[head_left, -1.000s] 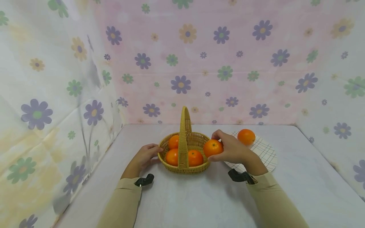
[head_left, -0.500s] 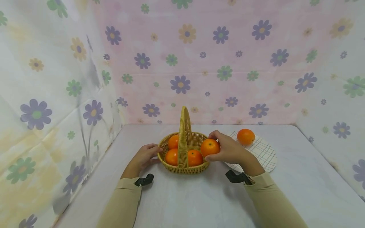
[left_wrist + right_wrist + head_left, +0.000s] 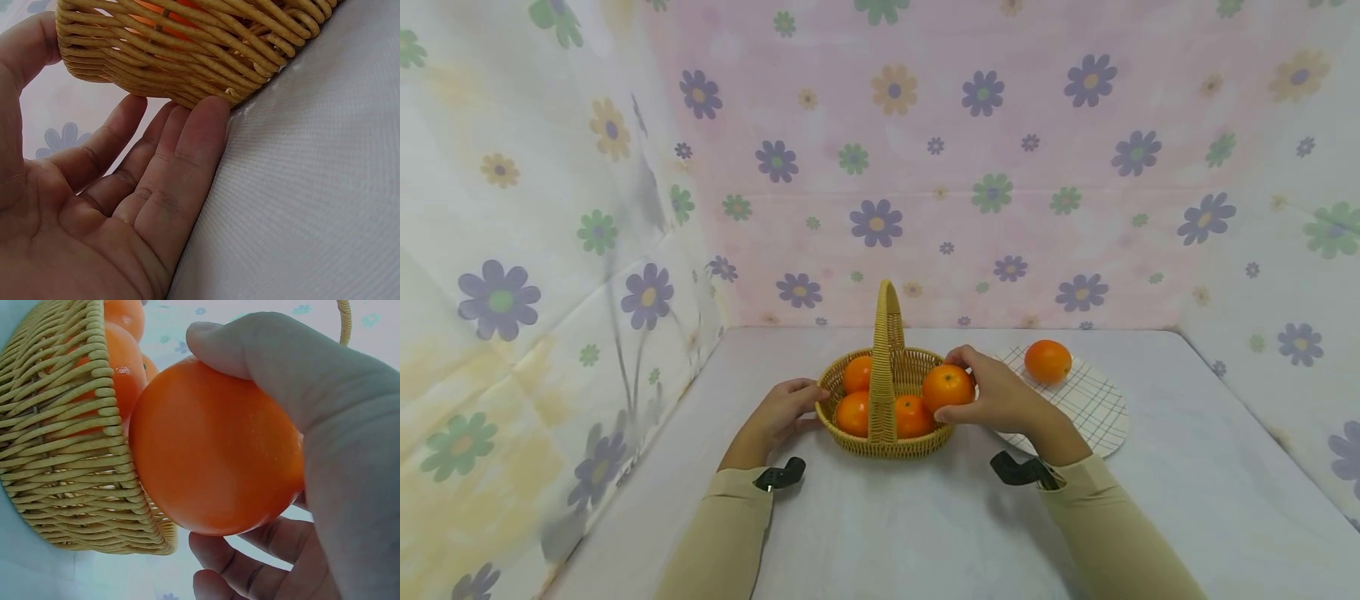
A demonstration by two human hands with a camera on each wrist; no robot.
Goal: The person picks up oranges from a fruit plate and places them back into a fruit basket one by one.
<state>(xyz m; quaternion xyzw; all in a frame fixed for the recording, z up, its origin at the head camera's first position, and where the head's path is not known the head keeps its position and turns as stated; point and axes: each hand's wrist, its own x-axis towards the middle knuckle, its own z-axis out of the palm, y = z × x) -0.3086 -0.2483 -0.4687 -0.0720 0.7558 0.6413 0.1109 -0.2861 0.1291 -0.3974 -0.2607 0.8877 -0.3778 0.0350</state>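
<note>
In the head view a wicker basket [image 3: 891,448] with a tall handle stands on the table, three oranges [image 3: 914,417] inside it. My left hand [image 3: 781,414] holds the basket's left end; its thumb [image 3: 37,47] reaches over the rim and the fingers [image 3: 203,134] touch the outer wall. My right hand [image 3: 1000,402] grips another orange [image 3: 947,388] at the basket's right rim. In the right wrist view that orange [image 3: 215,450] overlaps the rim, thumb on one side and fingers on the other.
Behind my right hand lies a white checked plate [image 3: 1093,408] with one orange [image 3: 1048,362] on its far part. A white cloth covers the table [image 3: 880,525]. Flower-patterned curtains [image 3: 925,192] close off the back and both sides.
My right hand has moved a little to the left, bringing its orange over the basket's right rim. The left hand and the basket have stayed in place.
</note>
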